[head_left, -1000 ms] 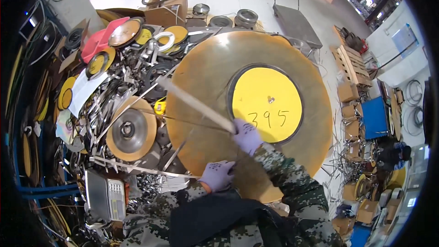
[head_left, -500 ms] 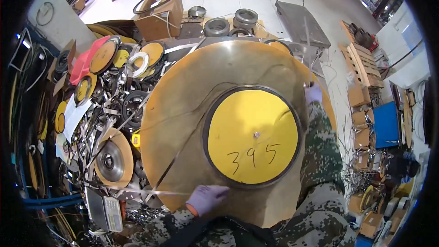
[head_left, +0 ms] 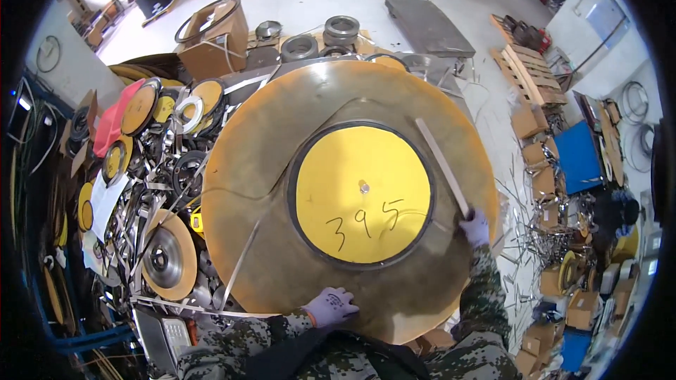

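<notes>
A wide brown disc (head_left: pixel 253 123) with an orange rim lies in front of me, a smaller round yellow plate (head_left: pixel 362 162) with a dark edge and handwritten marks on its middle. My right hand (head_left: pixel 476 228), in a pale purple glove, is closed round the near end of a flat, straight grey strip (head_left: pixel 442 166). The strip slants away over the disc's right side. Near the disc's front edge my left hand (head_left: pixel 331 307), gloved alike, has its fingers curled in; what they hold, if anything, is hidden. A thin metal strip (head_left: pixel 204 307) runs toward the left sleeve.
Tangled metal strip offcuts (head_left: pixel 151 190) and yellow discs crowd the left, with a grey-centred wheel (head_left: pixel 164 259) and a yellow tape measure (head_left: pixel 196 222). Metal rings (head_left: pixel 299 48) and a cardboard box (head_left: pixel 215 53) stand beyond. Pallets (head_left: pixel 529 74) and a blue panel (head_left: pixel 579 157) are at right.
My right hand has come nearer to me, bringing the grey strip down over the disc. My left hand has shifted slightly right. The whole view has turned a little.
</notes>
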`<state>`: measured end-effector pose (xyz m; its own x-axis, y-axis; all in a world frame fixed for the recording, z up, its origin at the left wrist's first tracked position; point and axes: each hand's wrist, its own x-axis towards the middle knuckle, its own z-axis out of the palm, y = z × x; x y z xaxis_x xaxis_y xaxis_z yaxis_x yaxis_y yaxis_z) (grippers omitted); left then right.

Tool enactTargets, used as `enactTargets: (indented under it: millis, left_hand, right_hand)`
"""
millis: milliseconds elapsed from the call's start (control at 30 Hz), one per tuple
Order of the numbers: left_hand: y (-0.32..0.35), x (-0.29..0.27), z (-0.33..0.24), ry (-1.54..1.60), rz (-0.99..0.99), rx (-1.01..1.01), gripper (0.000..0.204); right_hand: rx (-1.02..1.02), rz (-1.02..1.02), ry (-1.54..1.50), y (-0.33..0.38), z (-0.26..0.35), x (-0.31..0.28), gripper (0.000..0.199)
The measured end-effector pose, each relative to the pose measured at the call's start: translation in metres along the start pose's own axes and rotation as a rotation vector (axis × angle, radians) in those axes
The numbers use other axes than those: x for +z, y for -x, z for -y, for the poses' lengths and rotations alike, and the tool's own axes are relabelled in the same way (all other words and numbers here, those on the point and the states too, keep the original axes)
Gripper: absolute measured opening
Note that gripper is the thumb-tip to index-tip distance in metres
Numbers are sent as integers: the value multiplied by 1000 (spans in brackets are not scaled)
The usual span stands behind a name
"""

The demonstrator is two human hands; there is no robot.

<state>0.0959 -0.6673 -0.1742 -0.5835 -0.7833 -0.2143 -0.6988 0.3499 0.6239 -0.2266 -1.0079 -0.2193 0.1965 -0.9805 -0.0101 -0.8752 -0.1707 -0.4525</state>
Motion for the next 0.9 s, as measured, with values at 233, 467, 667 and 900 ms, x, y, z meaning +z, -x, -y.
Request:
enactTargets:
  millis: [233, 467, 667, 900]
  left_hand:
    - [69, 15, -4, -226, -145, -162, 29]
    - [233, 50, 12, -205, -329, -729, 34]
    - [433, 172, 25, -215, -484, -820, 38]
    - [571, 329, 63, -83, 140, -1094, 41]
  right_hand:
    - [225, -72, -116, 230, 22, 21, 31]
    - [221, -62, -434, 396, 113, 36, 35]
    - [-92, -451, -663, 330, 171, -95, 29]
    - [-125, -4, -226, 252, 120, -94, 25]
